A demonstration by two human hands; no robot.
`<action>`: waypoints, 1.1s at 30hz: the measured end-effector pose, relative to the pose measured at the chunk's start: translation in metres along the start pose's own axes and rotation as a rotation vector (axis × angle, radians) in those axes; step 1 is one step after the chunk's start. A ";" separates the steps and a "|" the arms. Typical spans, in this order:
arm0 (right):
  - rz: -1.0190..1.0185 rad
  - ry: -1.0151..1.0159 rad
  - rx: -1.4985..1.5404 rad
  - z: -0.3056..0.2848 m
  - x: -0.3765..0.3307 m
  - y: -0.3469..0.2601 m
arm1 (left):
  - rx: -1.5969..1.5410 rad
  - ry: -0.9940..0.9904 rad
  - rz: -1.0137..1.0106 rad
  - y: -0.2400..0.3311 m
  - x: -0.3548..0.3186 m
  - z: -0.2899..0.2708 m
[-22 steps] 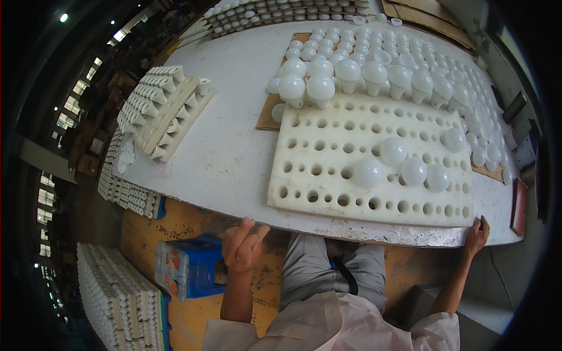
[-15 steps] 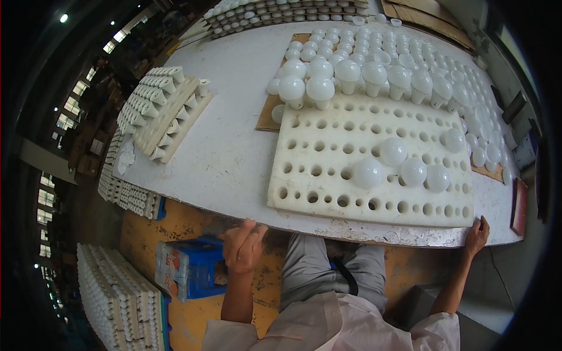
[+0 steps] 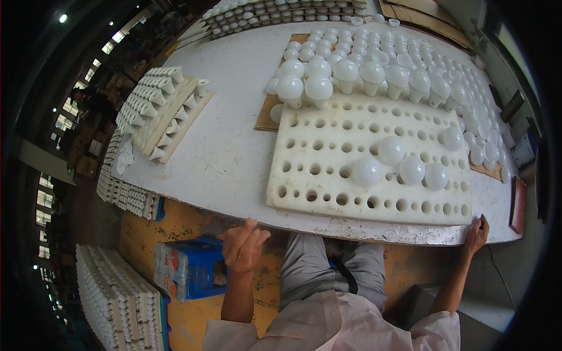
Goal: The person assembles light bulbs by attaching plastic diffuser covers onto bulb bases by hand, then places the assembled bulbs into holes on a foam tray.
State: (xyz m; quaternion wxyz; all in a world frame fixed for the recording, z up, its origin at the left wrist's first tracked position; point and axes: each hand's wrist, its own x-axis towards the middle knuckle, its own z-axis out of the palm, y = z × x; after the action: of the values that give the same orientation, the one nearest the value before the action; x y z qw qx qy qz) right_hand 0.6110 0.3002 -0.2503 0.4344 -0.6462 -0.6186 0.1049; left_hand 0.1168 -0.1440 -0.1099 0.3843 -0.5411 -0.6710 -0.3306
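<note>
A white foam tray (image 3: pixel 328 146) full of round holes lies on the white table (image 3: pixel 222 140) in front of me, with several white bulbs (image 3: pixel 391 150) standing in it. My left hand (image 3: pixel 243 245) hovers below the table's near edge with fingers loosely curled and nothing in it. At the table's near right corner my right hand (image 3: pixel 477 231) rests its fingers on the edge beside the tray. Behind the tray many more white bulbs (image 3: pixel 363 73) stand on brown cardboard.
A tilted tray of white bulb parts (image 3: pixel 161 111) lies at the table's left. Below it are more stacked trays (image 3: pixel 126 196), a blue crate (image 3: pixel 190 266) and a large tray of white parts (image 3: pixel 114 298) on the yellow floor. Rows of parts (image 3: pixel 281 11) line the far edge.
My left hand has shifted slightly and its fingers have curled a little. My right hand stays on the table's corner.
</note>
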 end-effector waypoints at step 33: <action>-0.265 -1.833 1.042 0.012 -0.274 -0.320 | -0.590 -0.353 0.108 0.042 -0.012 0.012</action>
State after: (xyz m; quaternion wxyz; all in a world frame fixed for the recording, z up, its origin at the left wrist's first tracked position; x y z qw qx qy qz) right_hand 0.3180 0.0157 -0.1457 0.0336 0.0177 -0.6539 0.7557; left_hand 0.1570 -0.1314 -0.1246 0.1064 -0.7125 -0.5730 -0.3908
